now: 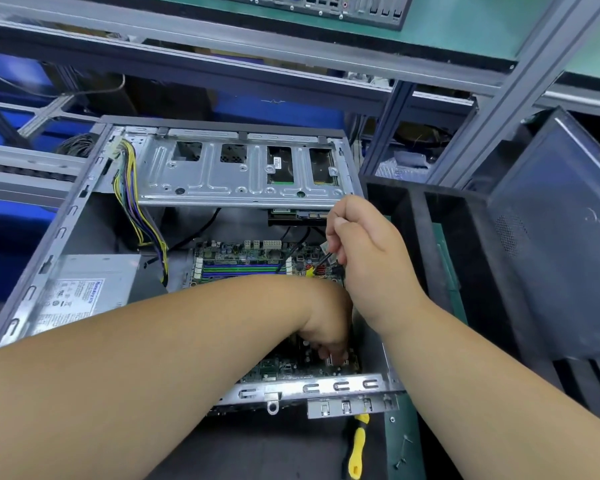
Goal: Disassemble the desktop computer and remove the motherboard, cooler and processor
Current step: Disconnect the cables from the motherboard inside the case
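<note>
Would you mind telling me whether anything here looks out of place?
A few small loose screws lie scattered on the green mat, right of the yellow-handled screwdriver, where they could roll away. Nothing looks damaged.

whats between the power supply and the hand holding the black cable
In the head view, the motherboard with its blue and green memory slots lies between the power supply and the right hand.

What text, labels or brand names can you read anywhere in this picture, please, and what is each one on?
"Huntkey": probably the blue brand word along the right edge of the power supply label; blurred, so not certain.
The rest of that label: fine print and symbols, too small to read.
Small white sticker on the drive seen through the drive cage: too blurred to read.
Motherboard: markings too small to read.
</note>
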